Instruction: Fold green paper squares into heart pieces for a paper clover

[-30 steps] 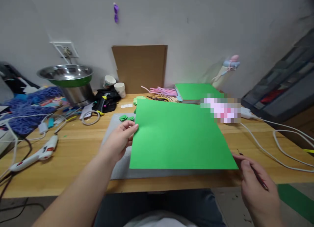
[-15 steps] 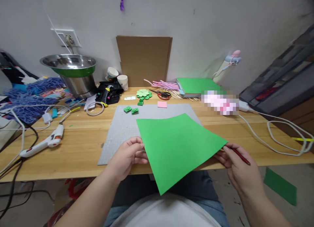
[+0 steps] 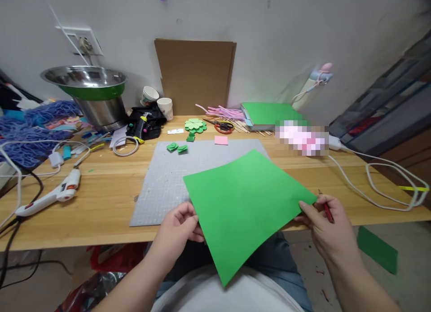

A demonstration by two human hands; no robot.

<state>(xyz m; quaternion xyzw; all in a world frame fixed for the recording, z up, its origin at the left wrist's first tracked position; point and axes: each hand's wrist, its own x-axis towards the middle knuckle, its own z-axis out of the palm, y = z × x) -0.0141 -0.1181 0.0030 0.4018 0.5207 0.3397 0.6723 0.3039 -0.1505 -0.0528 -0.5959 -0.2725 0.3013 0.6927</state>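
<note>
A sheet of green paper (image 3: 245, 208) is held between my two hands, over the desk's front edge and my lap. My left hand (image 3: 183, 224) pinches its left edge, with some fingers hidden beneath. At the right corner my right hand (image 3: 325, 217) grips the sheet between thumb and fingers, and a dark red pencil (image 3: 328, 212) is tucked in the same hand. Under the sheet's far part lies a grey cutting mat (image 3: 151, 199), bearing folded green paper pieces (image 3: 177, 147) and a pink paper square (image 3: 221, 140).
A white glue gun (image 3: 54, 195) with cables lies at left, near a steel bowl (image 3: 84, 78). Scissors (image 3: 222, 125), a green paper flower (image 3: 195, 125), pink stems (image 3: 220, 112) and a green-topped stack (image 3: 272, 114) line the back. Brown cardboard (image 3: 195, 76) leans on the wall.
The green sheet has turned slightly and its near corner has dropped lower. The pencil in my right hand now stands steeper. The camera view has shifted a little.
</note>
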